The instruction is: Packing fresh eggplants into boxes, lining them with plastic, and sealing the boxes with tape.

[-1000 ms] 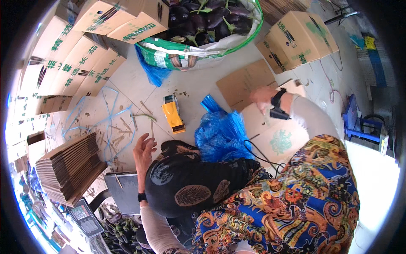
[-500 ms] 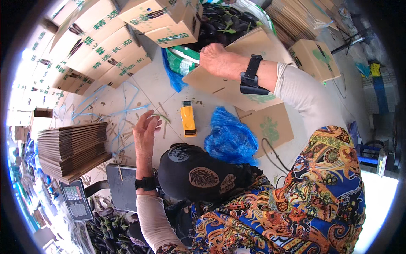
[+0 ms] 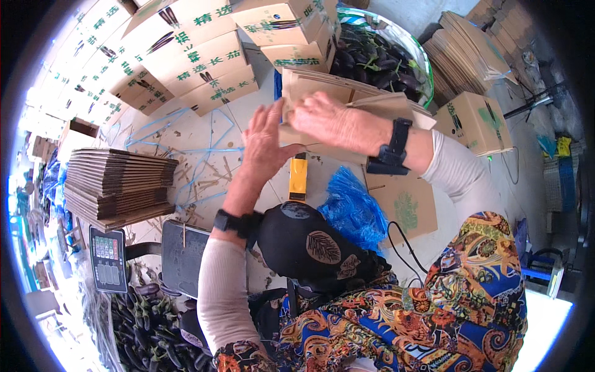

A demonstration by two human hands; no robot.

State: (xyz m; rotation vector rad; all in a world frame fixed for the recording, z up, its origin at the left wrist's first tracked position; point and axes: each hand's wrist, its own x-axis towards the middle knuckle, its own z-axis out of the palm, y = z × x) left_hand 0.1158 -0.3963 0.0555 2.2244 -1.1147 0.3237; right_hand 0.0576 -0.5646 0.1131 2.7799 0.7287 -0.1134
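A cardboard carton (image 3: 319, 85) with its flaps up stands ahead of me, partly hidden behind my hands. My right hand (image 3: 328, 119) is closed at its near left part, with the fingertips out of sight against the cardboard. Just left of it, my left hand (image 3: 263, 139) is raised with fingers stretched and thumb spread, holding nothing. Whether it touches the carton I cannot tell. Below the left thumb, a yellow oblong tool (image 3: 298, 178) with dark ends lies on the floor. A crumpled blue plastic bag (image 3: 353, 211) is to its right.
Printed cartons (image 3: 204, 68) are stacked far left. Behind the carton is a large sack of eggplants (image 3: 378, 59). Flattened cartons (image 3: 118, 186) stand at left, near a scale (image 3: 180, 257). More eggplants (image 3: 155, 335) lie lower left. A flat cardboard sheet (image 3: 406, 208) lies right of the bag.
My left hand has moved up and right, to beside my right hand. The carton's cardboard has gone from a flat-looking sheet to a more opened-out shape. The whole view has shifted slightly.
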